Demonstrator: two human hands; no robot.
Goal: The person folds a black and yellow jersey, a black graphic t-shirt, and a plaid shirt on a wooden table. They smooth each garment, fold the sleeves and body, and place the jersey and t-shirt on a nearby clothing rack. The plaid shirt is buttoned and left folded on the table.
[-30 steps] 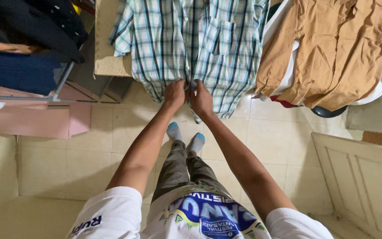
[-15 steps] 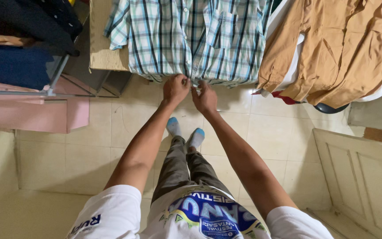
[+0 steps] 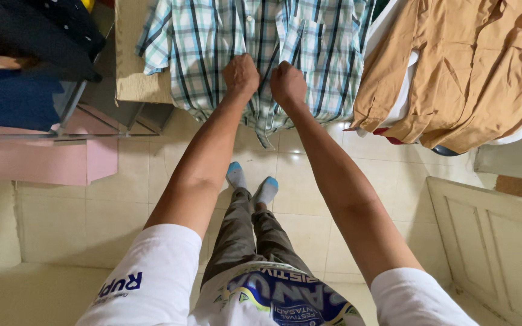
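Observation:
A checked shirt [image 3: 309, 42] in white, green and dark blue hangs straight ahead of me. My left hand [image 3: 240, 73] and my right hand [image 3: 287, 83] are side by side at its front middle, both fists closed on the cloth along the opening. Both arms reach out straight. The shirt's lower hem bunches and dangles just below my hands. My fingertips are hidden behind the knuckles.
A tan shirt [image 3: 466, 72] hangs to the right over white cloth. Dark garments [image 3: 25, 42] hang at the left on a metal rack [image 3: 70, 105]. A cardboard box [image 3: 134, 66] stands behind. A pale cabinet door [image 3: 502, 247] lies at the lower right on the tiled floor.
Both hands have moved up the front of the checked shirt, from its lower hem to higher on the middle opening, staying close together.

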